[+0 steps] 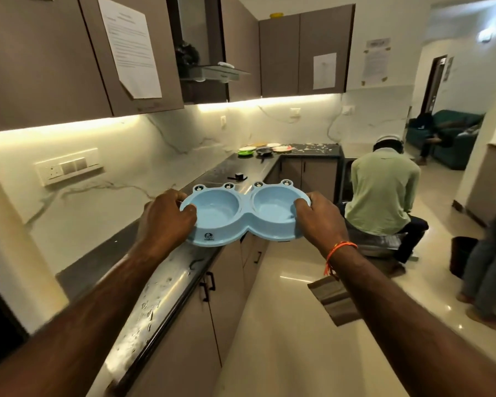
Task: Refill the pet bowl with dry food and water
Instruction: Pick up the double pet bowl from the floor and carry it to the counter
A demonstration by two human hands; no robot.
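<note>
A light blue double pet bowl (242, 222) with frog-eye bumps on its far rim is held in the air over the counter's front edge. Both of its round cups look empty. My left hand (166, 217) grips the bowl's left rim, fingers curled over the edge. My right hand (321, 217) grips the right rim the same way; an orange thread is tied round that wrist. No food or water is in view.
A dark, wet-spotted counter (166, 285) runs along the left wall, with plates and a pan (265, 150) at its far corner. A person in a green shirt (384, 196) sits low on the floor ahead. More people stand at the right edge. A brown bag (334, 299) lies on the floor.
</note>
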